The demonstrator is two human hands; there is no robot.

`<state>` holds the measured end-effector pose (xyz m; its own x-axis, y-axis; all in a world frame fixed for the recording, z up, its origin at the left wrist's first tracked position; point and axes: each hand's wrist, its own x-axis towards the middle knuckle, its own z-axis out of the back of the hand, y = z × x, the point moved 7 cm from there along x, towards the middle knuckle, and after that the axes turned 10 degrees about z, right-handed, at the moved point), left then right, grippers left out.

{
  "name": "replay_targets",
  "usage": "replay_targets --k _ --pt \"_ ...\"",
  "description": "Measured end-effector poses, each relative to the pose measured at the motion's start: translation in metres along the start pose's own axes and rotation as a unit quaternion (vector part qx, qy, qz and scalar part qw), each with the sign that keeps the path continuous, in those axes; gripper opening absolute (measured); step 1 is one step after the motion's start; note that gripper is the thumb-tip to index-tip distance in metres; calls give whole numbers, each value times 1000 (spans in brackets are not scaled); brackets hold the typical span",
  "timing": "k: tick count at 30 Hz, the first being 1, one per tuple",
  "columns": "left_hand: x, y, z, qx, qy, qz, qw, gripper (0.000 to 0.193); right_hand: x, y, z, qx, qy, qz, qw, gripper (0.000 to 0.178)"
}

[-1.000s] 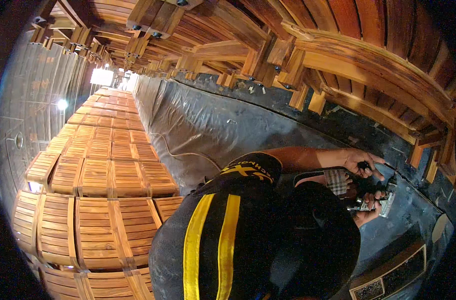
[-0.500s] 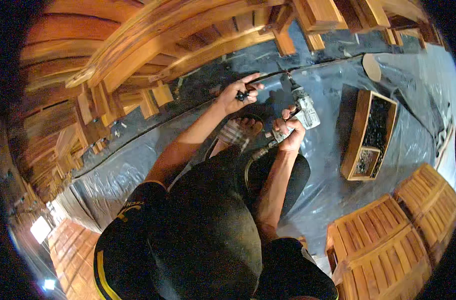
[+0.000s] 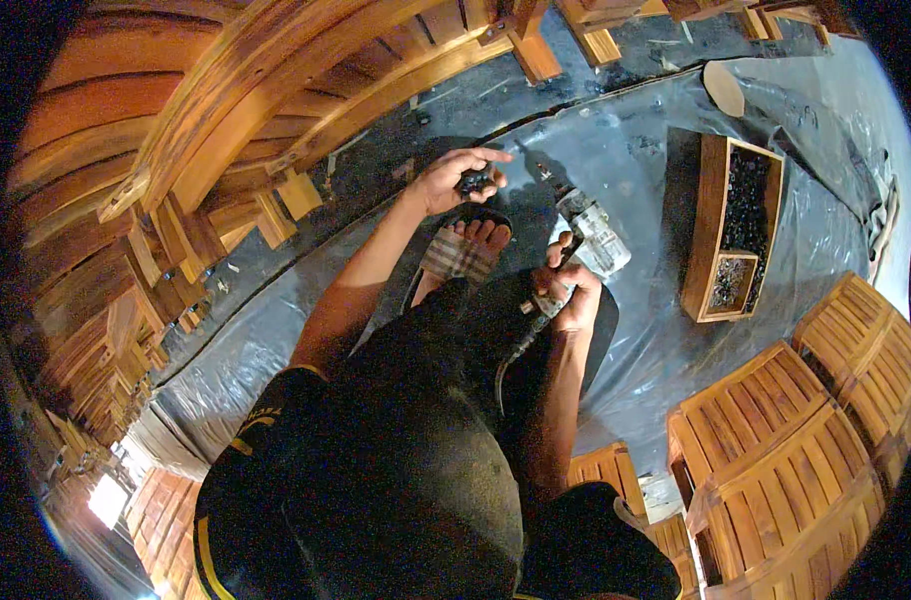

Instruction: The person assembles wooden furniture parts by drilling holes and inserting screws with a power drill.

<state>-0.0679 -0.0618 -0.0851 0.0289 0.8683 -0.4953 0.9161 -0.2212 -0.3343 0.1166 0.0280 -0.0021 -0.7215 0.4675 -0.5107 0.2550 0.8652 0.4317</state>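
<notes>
My right hand [image 3: 573, 292] grips a worn white-and-grey pneumatic drill driver [image 3: 594, 235] by its handle. A hose runs down from the handle, and the thin bit points up and to the left, touching nothing. To the left, my left hand [image 3: 458, 180] is curled around several small black pieces [image 3: 473, 183], perhaps fasteners. Its index finger stretches out toward the bit. Below that hand is my foot in a plaid-strapped sandal [image 3: 461, 252].
Slatted wooden furniture [image 3: 306, 110] stands along the left and top. An open wooden box [image 3: 711, 225] of small black pieces, with a smaller compartment, sits right on the plastic floor sheet [image 3: 636, 370]. Slatted wooden panels [image 3: 776, 440] lie lower right; a flat oval piece [image 3: 723, 88] lies beyond the box.
The view has shifted, so the box and furniture sit higher in it. My left hand now stretches its index finger out. The driver stays in my right hand.
</notes>
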Motion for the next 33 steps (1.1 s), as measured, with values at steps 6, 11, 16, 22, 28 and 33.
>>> replay_targets --k 6,11,16,22,28,33 --pt "-2 8 -12 68 -50 17 996 26 1 0 10 -19 -6 -11 1000 42" --pt "10 8 -20 31 23 14 999 27 4 1 11 -61 -12 -17 998 41" --pt "25 9 -17 36 35 24 998 29 3 3 1 -69 0 -19 997 40" --pt "32 8 -21 9 27 43 999 27 1 6 -1 -70 -42 -25 996 39" --pt "36 -2 -32 139 -58 24 988 32 1 10 9 -62 -51 -19 997 44" --pt "32 3 -25 119 -75 30 990 33 6 10 6 -67 -22 -10 997 44"
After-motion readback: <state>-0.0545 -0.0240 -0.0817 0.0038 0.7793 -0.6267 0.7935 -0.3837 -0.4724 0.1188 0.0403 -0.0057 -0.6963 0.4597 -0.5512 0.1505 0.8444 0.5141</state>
